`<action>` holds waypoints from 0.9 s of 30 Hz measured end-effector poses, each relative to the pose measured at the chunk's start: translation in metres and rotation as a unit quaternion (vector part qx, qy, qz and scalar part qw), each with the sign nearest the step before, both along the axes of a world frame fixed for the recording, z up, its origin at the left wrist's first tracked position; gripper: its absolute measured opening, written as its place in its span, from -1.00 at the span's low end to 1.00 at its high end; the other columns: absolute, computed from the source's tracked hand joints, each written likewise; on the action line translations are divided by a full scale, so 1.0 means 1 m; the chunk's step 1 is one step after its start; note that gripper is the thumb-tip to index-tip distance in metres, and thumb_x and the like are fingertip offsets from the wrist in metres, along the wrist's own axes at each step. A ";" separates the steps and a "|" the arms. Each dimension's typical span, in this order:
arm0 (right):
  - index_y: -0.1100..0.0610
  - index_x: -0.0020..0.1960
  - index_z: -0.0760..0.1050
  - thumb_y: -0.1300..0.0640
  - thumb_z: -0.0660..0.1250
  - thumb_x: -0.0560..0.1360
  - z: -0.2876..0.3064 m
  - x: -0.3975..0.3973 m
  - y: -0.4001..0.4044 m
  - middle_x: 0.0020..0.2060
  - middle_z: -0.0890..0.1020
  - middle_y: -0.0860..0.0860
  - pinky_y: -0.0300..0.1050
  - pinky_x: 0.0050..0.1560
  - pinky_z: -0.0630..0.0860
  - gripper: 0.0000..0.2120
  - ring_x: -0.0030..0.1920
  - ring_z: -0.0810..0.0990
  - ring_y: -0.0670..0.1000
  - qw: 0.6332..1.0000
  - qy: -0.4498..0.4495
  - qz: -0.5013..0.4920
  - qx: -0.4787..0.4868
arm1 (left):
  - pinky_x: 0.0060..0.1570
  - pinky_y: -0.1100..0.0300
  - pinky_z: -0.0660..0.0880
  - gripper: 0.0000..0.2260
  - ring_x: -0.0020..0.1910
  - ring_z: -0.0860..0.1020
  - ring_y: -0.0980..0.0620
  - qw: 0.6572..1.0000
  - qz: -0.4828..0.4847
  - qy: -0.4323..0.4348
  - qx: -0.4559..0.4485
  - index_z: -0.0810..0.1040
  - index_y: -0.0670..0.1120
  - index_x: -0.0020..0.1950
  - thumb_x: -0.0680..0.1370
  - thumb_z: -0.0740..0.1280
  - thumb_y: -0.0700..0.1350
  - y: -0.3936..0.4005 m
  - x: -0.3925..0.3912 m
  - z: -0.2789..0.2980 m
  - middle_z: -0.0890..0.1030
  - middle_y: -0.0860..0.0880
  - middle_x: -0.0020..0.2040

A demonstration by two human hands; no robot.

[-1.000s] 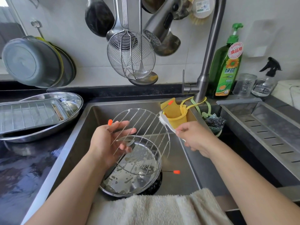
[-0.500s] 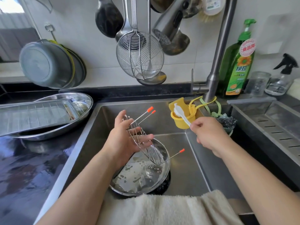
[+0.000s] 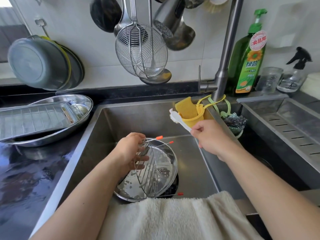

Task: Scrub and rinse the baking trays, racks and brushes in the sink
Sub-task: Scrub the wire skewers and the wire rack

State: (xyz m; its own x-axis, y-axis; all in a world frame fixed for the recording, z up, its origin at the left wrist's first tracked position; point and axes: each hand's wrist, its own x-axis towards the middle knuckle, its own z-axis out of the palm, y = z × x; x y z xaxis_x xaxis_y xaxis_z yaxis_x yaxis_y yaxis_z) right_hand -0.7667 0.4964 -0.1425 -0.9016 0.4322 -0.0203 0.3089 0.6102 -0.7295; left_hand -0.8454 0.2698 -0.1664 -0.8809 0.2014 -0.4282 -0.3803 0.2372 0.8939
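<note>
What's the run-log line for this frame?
left hand: holds wire rack over soapy round tray | right hand: holds white brush | sink

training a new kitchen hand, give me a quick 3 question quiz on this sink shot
1. True or false: the left hand holds the round wire rack above the soapy round tray in the sink.
2. The right hand grips what? A) the green soap bottle B) the white brush C) the towel
3. Fill in: the brush head is beside the ______ holder hung at the tap.

Key: 1 true; 2 B; 3 yellow
</note>
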 end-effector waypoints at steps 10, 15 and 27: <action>0.08 -0.05 0.61 0.18 0.29 0.64 -0.006 -0.003 -0.001 -0.35 0.57 0.00 -0.13 -0.23 0.49 -0.85 -0.25 0.58 0.09 1.000 -0.003 0.029 -0.010 | -0.03 0.05 0.62 -0.68 -0.04 0.61 -0.13 0.996 -0.030 0.039 -0.071 0.56 -0.25 0.16 0.62 0.06 -0.45 0.002 0.003 0.008 0.56 -0.14 0.03; 0.02 -0.13 0.61 0.13 0.29 0.61 -0.009 -0.005 0.003 -0.30 0.63 0.03 0.05 -0.07 0.60 -0.82 -0.16 0.65 0.15 1.000 0.005 0.003 0.004 | 0.09 0.00 0.58 -0.94 0.04 0.63 -0.14 0.828 -0.194 0.283 -0.444 0.59 0.00 0.00 0.59 0.35 -0.14 -0.018 -0.003 0.001 0.68 -0.04 -0.03; -0.29 0.49 0.34 0.13 0.18 0.70 -0.004 -0.002 -0.019 -0.18 0.56 -0.15 -0.32 -0.42 0.32 -0.54 -0.45 0.37 -0.14 0.990 0.069 0.121 -0.006 | -0.09 -0.11 0.70 -0.74 -0.08 0.75 -0.17 0.988 0.074 0.113 0.077 0.54 -0.14 0.06 0.75 0.15 -0.02 -0.018 -0.010 0.007 0.75 -0.14 0.00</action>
State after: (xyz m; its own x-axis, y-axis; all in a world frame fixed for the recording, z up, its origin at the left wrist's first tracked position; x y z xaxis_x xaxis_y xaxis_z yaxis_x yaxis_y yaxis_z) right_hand -0.7684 0.4770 -0.1461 -0.9730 0.2041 0.1076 0.0512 0.6456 -0.7620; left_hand -0.8555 0.2517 -0.1591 -0.9753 0.1118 -0.1905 -0.1861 0.0482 0.9813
